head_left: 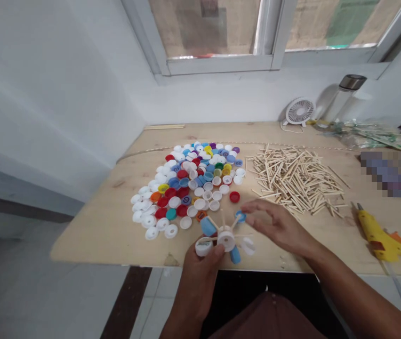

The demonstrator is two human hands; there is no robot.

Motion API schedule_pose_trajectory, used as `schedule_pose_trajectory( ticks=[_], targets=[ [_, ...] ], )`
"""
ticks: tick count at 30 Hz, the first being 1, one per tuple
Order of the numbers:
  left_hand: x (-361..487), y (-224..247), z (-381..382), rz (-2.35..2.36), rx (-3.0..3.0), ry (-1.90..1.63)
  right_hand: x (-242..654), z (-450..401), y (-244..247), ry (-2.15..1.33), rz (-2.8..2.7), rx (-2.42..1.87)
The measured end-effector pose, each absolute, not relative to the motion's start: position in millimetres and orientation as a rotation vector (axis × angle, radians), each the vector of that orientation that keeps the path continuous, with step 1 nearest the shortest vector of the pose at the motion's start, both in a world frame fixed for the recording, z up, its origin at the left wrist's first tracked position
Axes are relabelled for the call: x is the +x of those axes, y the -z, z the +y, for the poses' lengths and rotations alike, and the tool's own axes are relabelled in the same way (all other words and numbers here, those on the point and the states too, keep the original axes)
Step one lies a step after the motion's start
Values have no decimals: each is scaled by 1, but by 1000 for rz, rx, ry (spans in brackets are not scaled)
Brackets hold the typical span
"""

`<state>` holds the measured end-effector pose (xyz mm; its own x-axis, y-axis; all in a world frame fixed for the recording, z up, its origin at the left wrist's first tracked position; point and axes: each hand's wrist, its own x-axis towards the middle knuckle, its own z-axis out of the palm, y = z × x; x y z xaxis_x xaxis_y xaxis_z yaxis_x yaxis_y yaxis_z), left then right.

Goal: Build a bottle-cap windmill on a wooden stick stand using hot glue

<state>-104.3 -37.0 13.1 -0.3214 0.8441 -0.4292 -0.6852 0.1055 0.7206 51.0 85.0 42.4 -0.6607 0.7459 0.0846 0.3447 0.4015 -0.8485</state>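
White cap (226, 239), lower centre of frame: clamped in left hand (200, 273). Right hand (280, 227) at blue cap (240, 217); grip unclear. Caution: sideways pressure could loosen a stick (243, 236).

Clock face centred on the wheel of caps and sticks (226, 239). Passage: bare table (116, 247) along the front edge, between 8 and 9 o'clock; narrow gap between piles, near 1. Obstructions: bottle caps (182, 183), 9 to 12; wooden sticks (294, 176), 2; right hand (276, 226), 3, with bare surface beyond, reaching the glue gun (384, 247).
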Motion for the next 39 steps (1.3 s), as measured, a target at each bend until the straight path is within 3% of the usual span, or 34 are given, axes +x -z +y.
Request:
schedule_pose_trajectory(
  ticks=[4, 6, 12, 25, 32, 39],
  targets=[
    [-112, -13, -39, 1044, -4, -1596, 38, 120, -32, -362, -2669, -951],
    [-112, -13, -38, 988, -58, -1597, 25, 131, -26, -202, -2789, -907],
    [-108, -11, -32, 895, -119, -1627, 14, 136, -18, -76, -2869, -870],
    [-89, -8, -15, 753, -38, -1541, 95, 84, -31, -18, -2743, -830],
    [-77, -7, -12, 751, -14, -1491, 231, 71, -42, 254, -2509, -1152],
    [-69, -1, -7, 789, 118, -1424, 330, 49, -17, 422, -2572, -1515]
  ],
)
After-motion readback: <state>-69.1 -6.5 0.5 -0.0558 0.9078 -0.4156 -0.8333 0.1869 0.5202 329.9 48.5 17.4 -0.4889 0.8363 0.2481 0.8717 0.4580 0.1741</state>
